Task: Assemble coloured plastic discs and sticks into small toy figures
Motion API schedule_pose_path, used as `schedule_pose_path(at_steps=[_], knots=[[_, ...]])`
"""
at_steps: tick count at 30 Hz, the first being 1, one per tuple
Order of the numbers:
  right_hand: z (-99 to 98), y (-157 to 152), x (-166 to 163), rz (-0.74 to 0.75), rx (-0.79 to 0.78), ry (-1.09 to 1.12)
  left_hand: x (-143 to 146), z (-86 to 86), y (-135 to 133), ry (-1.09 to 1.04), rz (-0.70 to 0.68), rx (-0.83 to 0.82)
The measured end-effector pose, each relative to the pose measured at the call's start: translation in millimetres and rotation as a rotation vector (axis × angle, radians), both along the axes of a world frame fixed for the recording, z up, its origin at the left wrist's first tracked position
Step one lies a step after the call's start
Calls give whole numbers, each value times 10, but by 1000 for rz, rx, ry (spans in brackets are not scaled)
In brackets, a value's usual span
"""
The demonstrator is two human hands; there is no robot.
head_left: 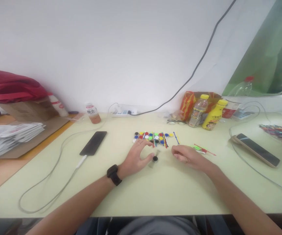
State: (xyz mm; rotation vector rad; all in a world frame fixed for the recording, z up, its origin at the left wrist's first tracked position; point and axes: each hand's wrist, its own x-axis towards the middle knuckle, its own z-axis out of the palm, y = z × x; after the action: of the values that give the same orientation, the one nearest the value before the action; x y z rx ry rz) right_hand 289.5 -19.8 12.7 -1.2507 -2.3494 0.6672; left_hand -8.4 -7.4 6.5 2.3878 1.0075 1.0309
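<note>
My left hand [137, 156], with a ring and a black watch [114, 175] on the wrist, has thumb and fingers apart. Right by its thumb tip is a small round black piece [155, 159] with blurred, see-through streaks on two sides. My right hand [185, 156] is closed, fingers curled in; whatever they may hold is hidden. Just beyond the left fingertips lie rows of coloured round discs [156, 134] with thin coloured sticks [165, 139] among them. A blue stick [176, 138] lies apart on the right. Green and red pieces [200, 148] show behind my right hand.
A phone [93, 143] on a charging cable lies left, another phone [257, 150] right. Bottles [93, 113] [214, 115], glasses [176, 122] and a power strip [122, 113] stand along the wall. A heap of coloured sticks [279, 133] is far right; white packets [13, 137] are far left.
</note>
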Motion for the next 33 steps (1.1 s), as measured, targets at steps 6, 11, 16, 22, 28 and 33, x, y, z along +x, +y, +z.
schedule_pose_path(at_steps=[6,11,16,22,28,33], knots=[[-56,136,18,-171,120,54,13,-10,9,-17,15,2],[97,472,241,-299,146,-12,0,-56,59,-39,33,-16],[53,813,427,-500,144,-280,-7,-65,74,-51,42,-22],[-205,859,373,-491,148,-355,-8,-96,82,-67,39,-3],[-248,850,363,-473,185,-443,-14,-107,91,-56,36,-6],[-232,889,311,-465,204,-516,-12,-117,97,-48,18,-8]])
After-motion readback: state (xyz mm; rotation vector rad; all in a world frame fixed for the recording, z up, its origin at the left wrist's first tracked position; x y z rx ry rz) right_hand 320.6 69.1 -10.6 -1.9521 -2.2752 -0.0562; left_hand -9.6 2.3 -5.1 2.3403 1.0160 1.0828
